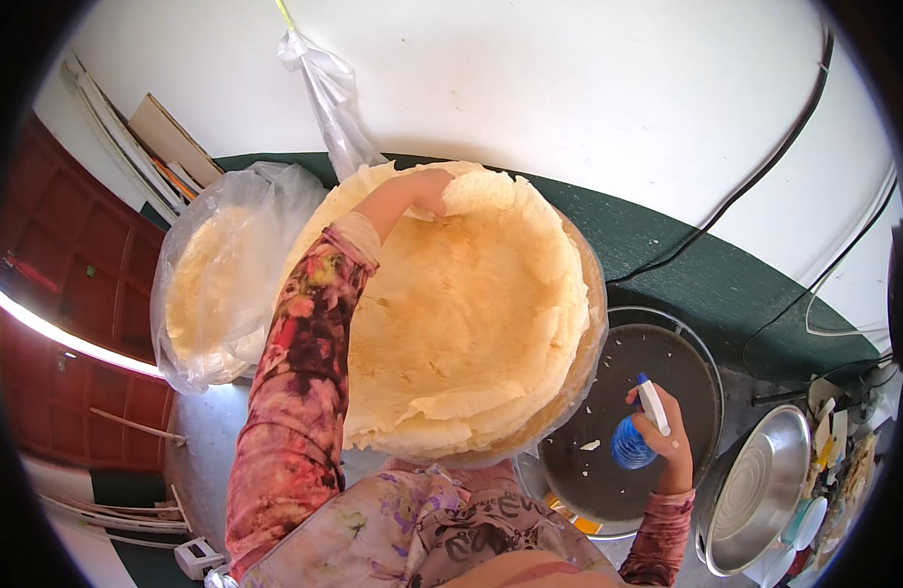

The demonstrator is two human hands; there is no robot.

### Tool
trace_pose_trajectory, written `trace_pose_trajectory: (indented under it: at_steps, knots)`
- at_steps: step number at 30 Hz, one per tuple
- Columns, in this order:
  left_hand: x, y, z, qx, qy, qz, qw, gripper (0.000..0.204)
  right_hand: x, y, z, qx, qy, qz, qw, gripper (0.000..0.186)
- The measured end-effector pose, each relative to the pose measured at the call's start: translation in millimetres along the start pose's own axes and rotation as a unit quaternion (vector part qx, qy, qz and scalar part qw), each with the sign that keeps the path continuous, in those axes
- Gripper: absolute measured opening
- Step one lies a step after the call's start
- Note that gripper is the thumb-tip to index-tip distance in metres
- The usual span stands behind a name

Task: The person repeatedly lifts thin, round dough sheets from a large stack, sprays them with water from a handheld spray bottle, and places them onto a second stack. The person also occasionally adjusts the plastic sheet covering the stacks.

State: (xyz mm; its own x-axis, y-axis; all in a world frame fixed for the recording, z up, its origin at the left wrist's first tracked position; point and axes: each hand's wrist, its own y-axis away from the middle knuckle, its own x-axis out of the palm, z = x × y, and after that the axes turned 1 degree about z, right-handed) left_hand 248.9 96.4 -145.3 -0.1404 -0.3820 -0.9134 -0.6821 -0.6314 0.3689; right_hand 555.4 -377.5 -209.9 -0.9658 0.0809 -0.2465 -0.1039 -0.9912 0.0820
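A tall pile of large, thin, pale-yellow flatbreads (461, 304) lies in front of me, its ragged edges curling upward. My left hand (432, 191) reaches across to the far rim of the pile. Its fingers are closed on the edge of a flatbread sheet, and the fingertips are partly hidden. On the right, my right hand (667, 426) is wrapped round a blue spray bottle (630, 446) with a white and blue trigger head. The bottle is tilted above a dark round griddle (608, 490) with a few pale crumbs on it.
Left of the pile, a clear plastic bag (201, 284) holds more flatbread. A metal basin (765, 490) stands at the right beside assorted clutter. Behind, a black cable (735, 201) runs down the white and green wall. A plastic bag (329, 98) hangs there. Red doors (89, 265) are at the left.
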Motion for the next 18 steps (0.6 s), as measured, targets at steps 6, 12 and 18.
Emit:
trace_pose_trajectory:
  at_steps: [6, 12, 18]
  knots:
    - [16.6, -2.9, -4.9, 0.019, 0.017, -0.100, 0.995, 0.072, 3.5, 7.4, -3.0, 0.009, 0.000, -0.015, 1.000, 0.031]
    - [30.0, 1.1, 3.3, 0.020, 0.069, -0.130, 0.989, 0.070, 7.2, 1.3, -6.8, 0.017, 0.021, -0.010, 1.000, 0.031]
    - [1.7, -16.0, 20.5, 0.003, 0.026, -0.211, 0.977, 0.055, 16.3, -5.3, 1.8, 0.010, 0.023, -0.011, 1.000, 0.030]
